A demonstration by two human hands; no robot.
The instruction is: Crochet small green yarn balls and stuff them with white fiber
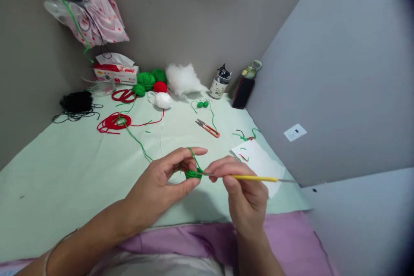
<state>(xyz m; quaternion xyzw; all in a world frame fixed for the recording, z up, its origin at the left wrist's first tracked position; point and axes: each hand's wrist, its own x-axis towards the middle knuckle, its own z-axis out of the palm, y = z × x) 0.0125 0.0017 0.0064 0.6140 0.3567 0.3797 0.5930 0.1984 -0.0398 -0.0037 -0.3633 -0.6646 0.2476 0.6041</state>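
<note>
A pale green-covered table (80, 189) spreads beneath the person's arms. Over its near part is the left hand (166, 177), half curled, forefinger stretched out and thumb raised towards the other fingers; beside it the right hand (244, 185) is folded into a narrow pinch. A white sheet of paper (265, 168) lies partly behind the right hand, with thread scraps on it. Along the back stand a tissue box (116, 74) and a heap of white stuffing (184, 79). Black yarn (76, 101) lies at the left, and a loose red coil (113, 122) nearer the middle. The right thumb and fingers grip a yellow-handled hook (255, 178), held nearly level, its tip meeting the work. Orange-handled snips (207, 128) rest beyond the hands. Smaller is the green crocheted piece (194, 174), held by the left thumb and fingers, with green yarn looped over the forefinger. Smallest are two green balls (203, 104), side by side behind the snips.
</note>
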